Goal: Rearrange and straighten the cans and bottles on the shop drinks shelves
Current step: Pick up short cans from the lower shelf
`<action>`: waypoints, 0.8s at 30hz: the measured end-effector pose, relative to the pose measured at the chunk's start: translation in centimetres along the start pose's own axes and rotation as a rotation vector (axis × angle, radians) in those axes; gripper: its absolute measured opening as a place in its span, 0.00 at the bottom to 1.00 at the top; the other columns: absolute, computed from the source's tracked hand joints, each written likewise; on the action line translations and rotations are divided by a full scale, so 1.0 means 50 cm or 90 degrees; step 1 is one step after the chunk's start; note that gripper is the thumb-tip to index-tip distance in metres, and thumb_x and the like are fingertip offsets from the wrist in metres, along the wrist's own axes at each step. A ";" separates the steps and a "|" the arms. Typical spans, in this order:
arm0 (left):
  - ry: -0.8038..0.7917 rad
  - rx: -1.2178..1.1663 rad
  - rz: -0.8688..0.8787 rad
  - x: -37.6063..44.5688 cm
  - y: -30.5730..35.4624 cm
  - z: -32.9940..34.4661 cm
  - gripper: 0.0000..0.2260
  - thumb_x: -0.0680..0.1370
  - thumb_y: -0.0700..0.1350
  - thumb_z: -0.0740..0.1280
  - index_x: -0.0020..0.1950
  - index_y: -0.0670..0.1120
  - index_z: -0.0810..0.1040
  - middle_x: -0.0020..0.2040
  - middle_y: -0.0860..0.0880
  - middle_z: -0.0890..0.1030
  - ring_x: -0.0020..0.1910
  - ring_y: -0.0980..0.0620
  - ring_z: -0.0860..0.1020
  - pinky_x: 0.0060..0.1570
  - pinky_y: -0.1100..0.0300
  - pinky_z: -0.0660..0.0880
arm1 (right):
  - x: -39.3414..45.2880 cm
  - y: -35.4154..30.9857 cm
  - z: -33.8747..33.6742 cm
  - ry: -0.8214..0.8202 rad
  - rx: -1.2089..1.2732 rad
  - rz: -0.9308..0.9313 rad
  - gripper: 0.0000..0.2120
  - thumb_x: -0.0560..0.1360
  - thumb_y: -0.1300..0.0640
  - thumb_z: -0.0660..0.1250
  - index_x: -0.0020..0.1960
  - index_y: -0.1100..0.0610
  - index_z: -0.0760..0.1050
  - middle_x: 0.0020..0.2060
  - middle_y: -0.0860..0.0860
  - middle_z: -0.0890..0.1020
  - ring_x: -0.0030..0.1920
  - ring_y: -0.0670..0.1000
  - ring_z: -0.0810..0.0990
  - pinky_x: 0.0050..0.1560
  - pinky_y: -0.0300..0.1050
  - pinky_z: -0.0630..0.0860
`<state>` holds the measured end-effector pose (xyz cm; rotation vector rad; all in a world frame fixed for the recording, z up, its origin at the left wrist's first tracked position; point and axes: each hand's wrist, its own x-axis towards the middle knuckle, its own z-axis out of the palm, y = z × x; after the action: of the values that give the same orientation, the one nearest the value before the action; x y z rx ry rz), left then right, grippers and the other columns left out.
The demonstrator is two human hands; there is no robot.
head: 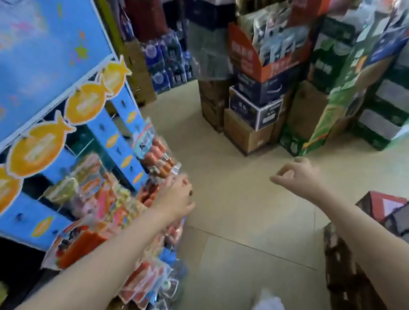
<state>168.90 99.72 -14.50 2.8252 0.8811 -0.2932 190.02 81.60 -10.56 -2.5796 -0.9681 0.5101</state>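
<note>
Beside the blue display stand (43, 30), the left hand (175, 198) grips hanging snack packets (156, 155). Over bare floor the right hand (299, 176) hangs loosely curled, holding nothing. Bottles (164, 62) stand far back; all printing is too blurred to read.

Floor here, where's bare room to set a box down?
The bare tile floor between the blue snack rack on the left, the stacked cartons ahead and the red boxes on the right. The rack's hanging packets are crowded.

Beige tiled floor (237, 213) between stacked cartons (252, 114).
</note>
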 end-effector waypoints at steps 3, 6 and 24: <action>0.017 0.004 -0.038 0.153 0.005 -0.054 0.16 0.77 0.48 0.61 0.62 0.43 0.73 0.73 0.42 0.61 0.71 0.45 0.59 0.67 0.58 0.54 | 0.197 -0.005 -0.044 -0.036 -0.027 -0.044 0.16 0.75 0.45 0.64 0.55 0.55 0.79 0.65 0.59 0.70 0.71 0.57 0.59 0.69 0.49 0.55; 0.025 -0.038 -0.065 0.281 0.009 -0.092 0.15 0.76 0.47 0.63 0.61 0.45 0.74 0.73 0.44 0.60 0.71 0.44 0.58 0.69 0.54 0.59 | 0.376 -0.019 -0.052 -0.089 -0.033 -0.081 0.14 0.74 0.44 0.65 0.50 0.53 0.79 0.61 0.55 0.72 0.69 0.58 0.61 0.68 0.51 0.57; 0.079 -0.194 -0.494 0.949 -0.372 -0.280 0.15 0.78 0.50 0.62 0.63 0.47 0.73 0.75 0.47 0.56 0.72 0.43 0.57 0.69 0.48 0.58 | 1.333 -0.529 -0.081 -0.226 -0.175 -0.449 0.12 0.76 0.47 0.64 0.54 0.53 0.77 0.71 0.56 0.63 0.73 0.59 0.54 0.70 0.56 0.55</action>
<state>198.39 143.58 -14.01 2.1298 1.8417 -0.0591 223.94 144.89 -9.70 -2.1643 -2.0729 0.6666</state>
